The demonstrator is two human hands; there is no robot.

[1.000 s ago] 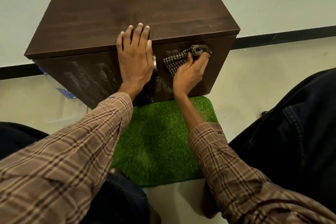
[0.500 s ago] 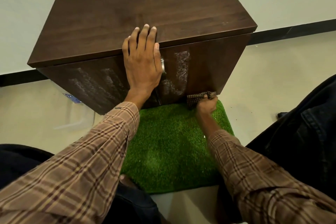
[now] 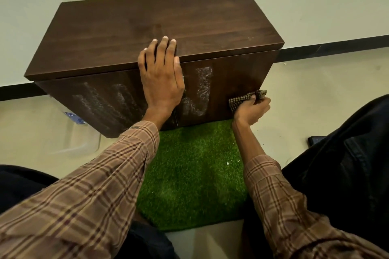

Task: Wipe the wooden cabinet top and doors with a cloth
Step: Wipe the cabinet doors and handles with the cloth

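Fingers (image 3: pixel 253 99) of the right hand (image 3: pixel 250 109) curl round a checked cloth (image 3: pixel 240 101), pressing it low on the right door (image 3: pixel 231 82).
Left hand (image 3: pixel 161 75) lies flat, fingers straight, over the wooden cabinet (image 3: pixel 147 33) front edge; white smears (image 3: pixel 117 101) mark both doors above a green mat (image 3: pixel 193 172).

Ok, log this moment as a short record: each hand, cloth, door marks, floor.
left hand: flat on the cabinet, fingers over the top's front edge
right hand: grips the cloth
cloth: checked, against the right door's lower right part
door marks: whitish streaks on both doors
floor: green mat before the cabinet
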